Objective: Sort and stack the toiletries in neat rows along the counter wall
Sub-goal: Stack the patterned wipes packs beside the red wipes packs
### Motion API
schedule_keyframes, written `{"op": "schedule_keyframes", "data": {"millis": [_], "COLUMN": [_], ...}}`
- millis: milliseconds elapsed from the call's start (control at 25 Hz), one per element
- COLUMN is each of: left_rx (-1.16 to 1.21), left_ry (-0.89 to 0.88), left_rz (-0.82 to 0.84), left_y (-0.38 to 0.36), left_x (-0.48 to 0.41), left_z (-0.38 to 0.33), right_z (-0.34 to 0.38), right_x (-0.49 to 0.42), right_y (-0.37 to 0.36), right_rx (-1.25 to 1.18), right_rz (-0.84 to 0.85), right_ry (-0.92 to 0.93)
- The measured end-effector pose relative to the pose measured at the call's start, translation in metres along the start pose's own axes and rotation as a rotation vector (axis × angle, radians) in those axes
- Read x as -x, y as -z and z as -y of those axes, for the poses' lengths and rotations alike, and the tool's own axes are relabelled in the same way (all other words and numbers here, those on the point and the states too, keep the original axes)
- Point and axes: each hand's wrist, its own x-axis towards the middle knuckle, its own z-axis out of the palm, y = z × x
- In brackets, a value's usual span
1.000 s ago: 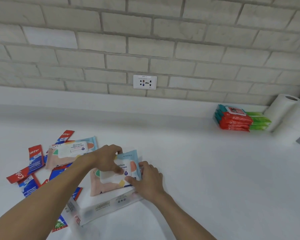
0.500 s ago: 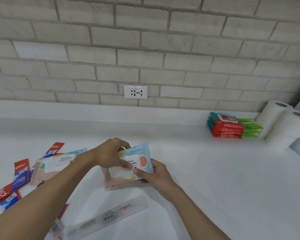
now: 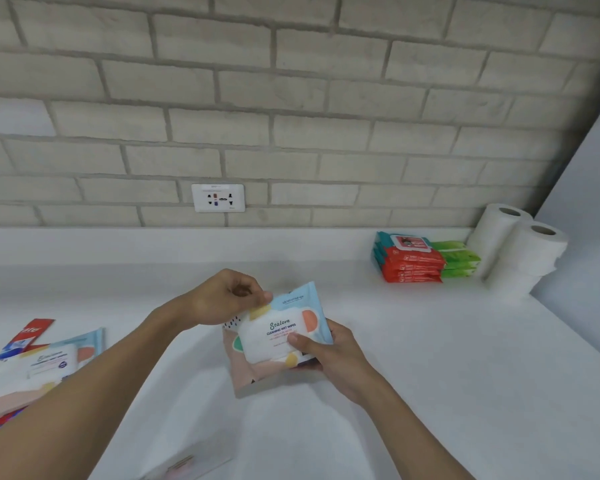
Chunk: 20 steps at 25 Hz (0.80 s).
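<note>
Above the white counter point(image 3: 430, 358) I hold a pastel pack of wet wipes point(image 3: 278, 336), tilted. My right hand point(image 3: 329, 355) grips its right side, thumb on the white label. My left hand point(image 3: 222, 297) pinches its upper left corner. A second pastel wipes pack point(image 3: 39, 368) lies at the left on red and blue toothpaste boxes point(image 3: 28, 336). Against the wall at the right stand a stack of red wipes packs point(image 3: 409, 261), a stack of green packs point(image 3: 459, 258) and rolls of toilet paper point(image 3: 520, 247).
A clear flat box point(image 3: 184, 464) lies at the bottom edge below my arms. A wall socket point(image 3: 218, 198) sits in the brick wall above the counter's raised back ledge. A white side wall closes the counter at the right.
Both hands have lifted the pastel wipes pack off the counter and carried it up and to the right. The view has swung right, so the toothpaste boxes slid toward the left edge.
</note>
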Motion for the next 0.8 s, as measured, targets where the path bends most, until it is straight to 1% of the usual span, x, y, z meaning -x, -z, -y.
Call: {"op": "schedule_keyframes", "data": {"millis": [80,160,200,280,360,440,560,720,800], "left_rx": [0.075,0.212,0.321,0.516,0.601,0.631,0.635,0.594,0.577], "left_ry": [0.015,0.039,0.068,0.128,0.133,0.135,0.174,0.235,0.271], "left_rz": [-0.074,-0.100,-0.089,-0.012,0.084,0.092,-0.029,-0.152,-0.211], "left_y": [-0.005,-0.015,-0.021,-0.038,-0.057,-0.076,-0.091,-0.103,-0.107], "left_x": [-0.012,-0.023,-0.026,-0.037,-0.049,-0.063,-0.090,-0.124,-0.139], "left_z": [0.004,0.012,0.016,0.019,0.016,0.009,-0.003,-0.008,-0.007], "right_z": [0.002,0.004,0.005,0.007,0.008,0.009,0.010,0.009,0.009], "right_x": [-0.003,-0.006,-0.008,-0.014,-0.022,-0.031,-0.049,-0.078,-0.093], "right_y": [0.017,0.036,0.043,0.059,0.074,0.087,0.108,0.132,0.142], "right_rx": [-0.020,-0.040,-0.047,-0.061,-0.083,-0.097,-0.066,0.148,0.215], "right_rz": [-0.030,-0.073,-0.092,-0.132,-0.167,-0.196,-0.265,-0.376,-0.421], "right_ry": [0.012,0.020,0.025,0.037,0.044,0.054,0.056,0.008,-0.009]}}
